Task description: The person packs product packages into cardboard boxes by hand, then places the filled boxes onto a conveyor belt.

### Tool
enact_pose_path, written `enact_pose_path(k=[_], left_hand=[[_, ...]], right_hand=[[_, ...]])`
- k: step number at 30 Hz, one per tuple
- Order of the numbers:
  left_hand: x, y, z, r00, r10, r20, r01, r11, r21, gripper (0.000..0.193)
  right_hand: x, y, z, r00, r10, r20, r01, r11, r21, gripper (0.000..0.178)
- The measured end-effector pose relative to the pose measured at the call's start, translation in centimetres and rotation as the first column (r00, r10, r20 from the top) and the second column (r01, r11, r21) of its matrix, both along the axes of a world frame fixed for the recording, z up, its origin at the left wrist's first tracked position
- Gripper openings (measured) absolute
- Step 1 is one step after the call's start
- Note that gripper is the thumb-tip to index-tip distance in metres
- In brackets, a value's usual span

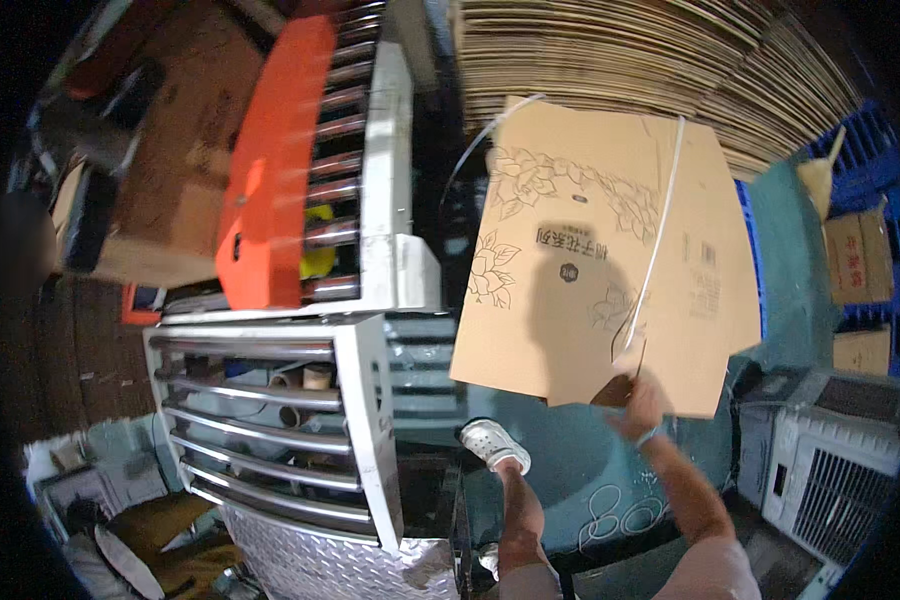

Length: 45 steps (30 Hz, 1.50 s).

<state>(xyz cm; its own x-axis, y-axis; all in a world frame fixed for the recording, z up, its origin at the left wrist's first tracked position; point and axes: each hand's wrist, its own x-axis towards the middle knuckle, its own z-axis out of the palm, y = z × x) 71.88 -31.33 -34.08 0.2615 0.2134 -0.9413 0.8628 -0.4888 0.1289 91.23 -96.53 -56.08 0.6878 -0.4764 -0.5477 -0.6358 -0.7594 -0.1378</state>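
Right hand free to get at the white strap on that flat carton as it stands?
Probably yes. The right hand already grips the flattened carton at its lower edge, and the white strap runs down the open face to just above the fingers; nothing covers it.

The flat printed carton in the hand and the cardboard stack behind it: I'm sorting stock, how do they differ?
The flat carton is a single sheet, face-on, with flower line drawings; the cardboard stack is many sheets seen edge-on, with no print visible. The carton is held up by the right hand; the stack rests untouched. Both are plain brown cardboard.

One flattened carton [600, 250], perhaps two conveyors [270, 440].
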Motion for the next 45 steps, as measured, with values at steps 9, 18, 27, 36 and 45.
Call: enact_pose_path(k=[9, 18, 27, 36, 45], left_hand=[[-9.8, 7.9, -9.9, 0.966, 0.220, 0.139, -0.213, 0.975, -0.069, 0.045], [-14.3, 7.0, 7.1, 0.607, 0.036, 0.794, -0.504, 0.790, 0.350, 0.048], [-22.8, 2.6, 38.1, -0.279, -0.290, 0.916, -0.590, 0.804, 0.074, 0.071], [-25.6, 6.9, 40.5, 0.069, -0.397, 0.915, -0.993, 0.058, 0.100, 0.083], [-26.2, 7.4, 32.7, -0.449, 0.189, 0.873, -0.856, 0.190, -0.481, 0.094]], right_hand=[[-4.0, -1.0, -2.6, 0.967, 0.236, -0.098, -0.255, 0.851, -0.460, 0.066], [-9.7, 3.0, 42.5, 0.864, 0.479, -0.154, -0.493, 0.747, -0.446, 0.057], [-20.7, 38.2, 80.0, -0.044, 0.982, -0.182, -0.987, -0.071, -0.146, 0.047], [-25.1, 51.0, 74.6, -0.599, 0.737, 0.315, -0.763, -0.644, 0.058, 0.064], [-14.4, 52.2, 60.0, -0.345, 0.885, 0.311, -0.448, -0.447, 0.775, 0.071]])
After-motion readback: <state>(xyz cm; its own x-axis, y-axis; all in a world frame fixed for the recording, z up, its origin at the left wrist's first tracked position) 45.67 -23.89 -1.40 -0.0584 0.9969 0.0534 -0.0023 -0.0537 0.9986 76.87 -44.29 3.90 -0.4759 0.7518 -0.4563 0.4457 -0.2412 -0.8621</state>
